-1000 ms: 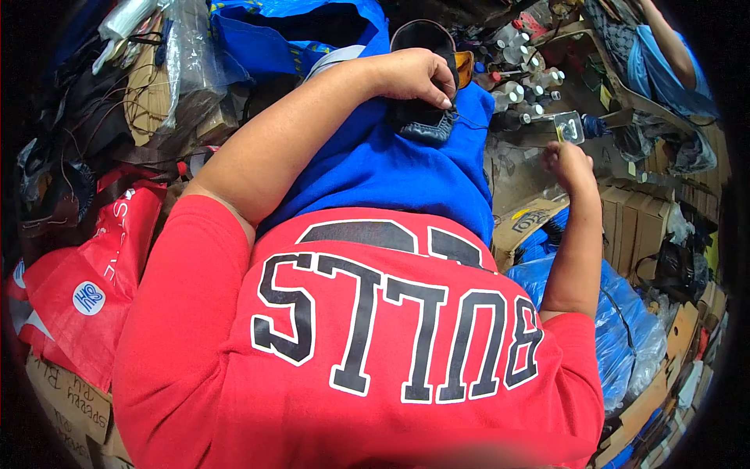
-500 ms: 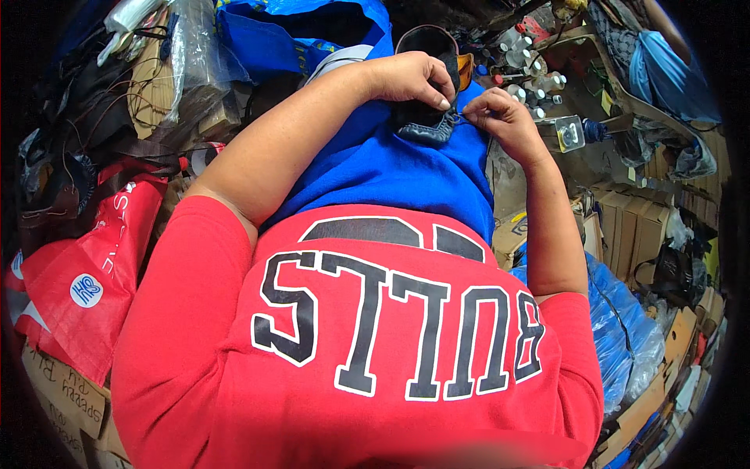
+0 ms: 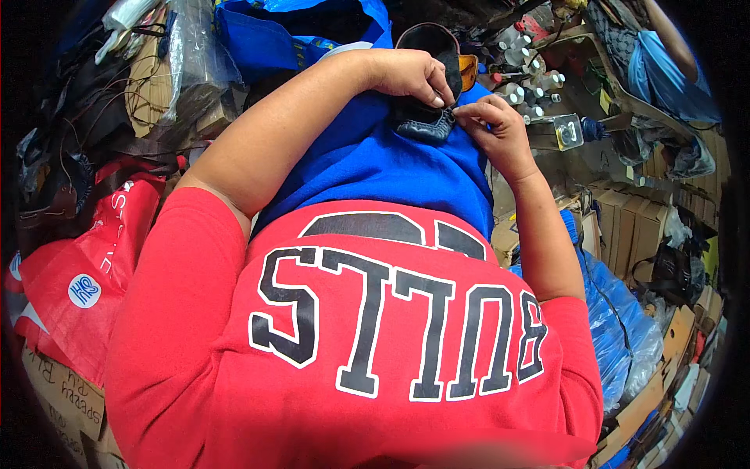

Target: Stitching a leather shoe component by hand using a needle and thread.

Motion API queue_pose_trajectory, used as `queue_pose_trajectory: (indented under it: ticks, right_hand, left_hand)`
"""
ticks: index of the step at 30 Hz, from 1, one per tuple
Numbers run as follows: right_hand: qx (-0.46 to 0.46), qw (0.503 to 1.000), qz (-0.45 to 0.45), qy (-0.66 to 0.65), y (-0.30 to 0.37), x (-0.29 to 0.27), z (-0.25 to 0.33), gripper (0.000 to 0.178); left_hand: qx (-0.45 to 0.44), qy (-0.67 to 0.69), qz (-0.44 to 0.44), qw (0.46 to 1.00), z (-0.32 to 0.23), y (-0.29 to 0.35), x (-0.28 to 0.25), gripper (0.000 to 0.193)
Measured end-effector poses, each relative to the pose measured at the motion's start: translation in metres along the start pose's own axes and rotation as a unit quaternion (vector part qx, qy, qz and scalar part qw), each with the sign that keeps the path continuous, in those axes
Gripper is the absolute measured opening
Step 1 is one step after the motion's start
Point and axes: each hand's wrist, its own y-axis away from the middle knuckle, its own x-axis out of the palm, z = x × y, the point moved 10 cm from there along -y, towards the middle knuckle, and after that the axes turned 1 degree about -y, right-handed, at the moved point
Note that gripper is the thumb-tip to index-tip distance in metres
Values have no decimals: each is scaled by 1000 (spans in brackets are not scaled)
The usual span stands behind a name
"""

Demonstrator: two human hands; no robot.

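Observation:
A black leather shoe (image 3: 424,130), with a ridged, stitched-looking edge, rests on the blue cloth (image 3: 375,156) over my lap. My left hand (image 3: 414,76) is closed on it from above, thumb and fingers pinched together near the seam and hiding much of it. Close by on the right, my right hand (image 3: 498,133) is pinched at the seam's edge. Whatever lies between its fingertips is too small to make out. Just beyond the hands are a brown-rimmed round opening (image 3: 430,33) and an orange-yellow piece (image 3: 467,70); whether they belong to the shoe is unclear.
Several small bottles (image 3: 531,86) stand at the far right, beside a clear square container (image 3: 568,131). A blue bag (image 3: 305,31) lies ahead. Left are a red bag (image 3: 94,258) and clear plastic (image 3: 191,62); right, cardboard (image 3: 625,227) and a blue plastic bundle (image 3: 617,320).
My right hand has shifted slightly left and down, its fingertips now closer to the seam. My left hand has edged a little up and stays on the shoe.

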Motion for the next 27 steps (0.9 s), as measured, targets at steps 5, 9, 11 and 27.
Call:
queue_pose_trajectory:
  ticks: [5, 9, 11, 27]
  right_hand:
    - [-18, 996, 5, 85, 2, 0, 27, 14]
    - [-87, 942, 89, 310, -5, 16, 58, 12]
    - [-98, 908, 148, 380, -12, 26, 67, 16]
    - [-33, 944, 129, 303, -16, 21, 38, 17]
  left_hand:
    - [-5, -23, 19, 1000, -2, 0, 3, 29]
    - [-16, -36, 28, 999, -3, 1, 3, 29]
    - [-15, -59, 2, 998, -3, -1, -1, 29]
    - [-24, -96, -77, 992, 7, -14, -13, 24]
